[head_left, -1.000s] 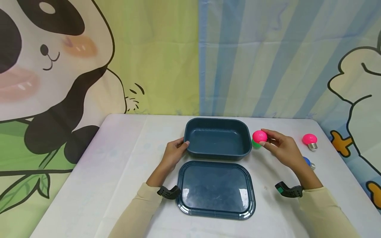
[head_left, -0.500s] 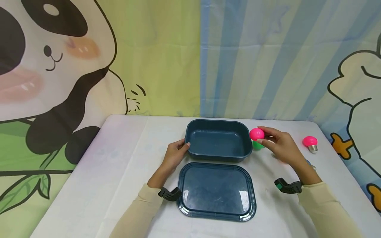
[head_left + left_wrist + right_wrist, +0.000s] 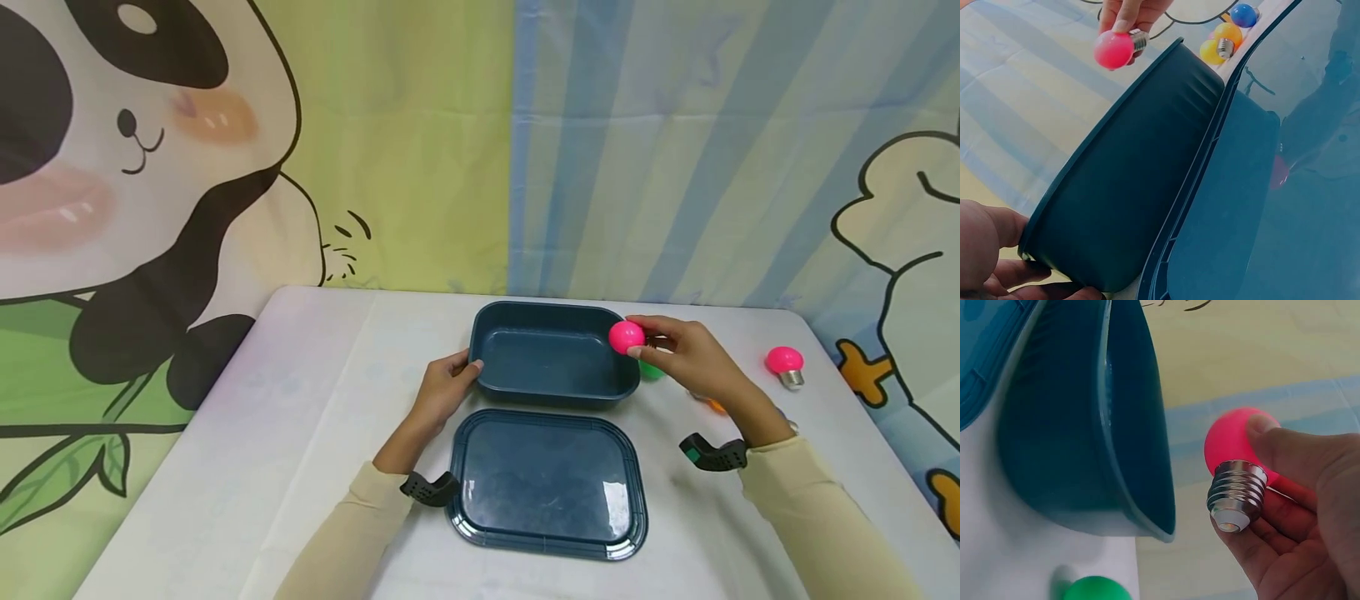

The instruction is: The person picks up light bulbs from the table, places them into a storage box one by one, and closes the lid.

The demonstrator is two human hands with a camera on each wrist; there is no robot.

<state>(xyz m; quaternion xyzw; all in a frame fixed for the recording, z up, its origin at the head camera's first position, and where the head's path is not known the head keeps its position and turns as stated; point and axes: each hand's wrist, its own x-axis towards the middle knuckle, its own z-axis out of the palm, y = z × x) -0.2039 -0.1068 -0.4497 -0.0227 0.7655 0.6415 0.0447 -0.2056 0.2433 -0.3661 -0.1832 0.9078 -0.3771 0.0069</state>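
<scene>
My right hand [image 3: 693,358] pinches a pink light bulb [image 3: 626,337] between thumb and fingers, just over the right rim of a dark blue rectangular container [image 3: 555,393]. The bulb's silver screw base [image 3: 1235,494] points away from the palm in the right wrist view. At the container's left end, my left hand [image 3: 441,392] grips the rim, thumb on top and fingers along the outer wall. The inside of the container shows only bare floor. In front of it lies the matching flat lid [image 3: 547,483].
A green bulb [image 3: 1097,590] lies close to the container's right end, partly hidden by my right hand in the head view. Another pink bulb [image 3: 784,360] lies farther right. Blue [image 3: 1244,15], orange [image 3: 1229,32] and yellow [image 3: 1211,52] bulbs show in the left wrist view.
My right hand has carried the pink bulb leftward, from beside the container to over its right rim. My left hand keeps its grip on the container.
</scene>
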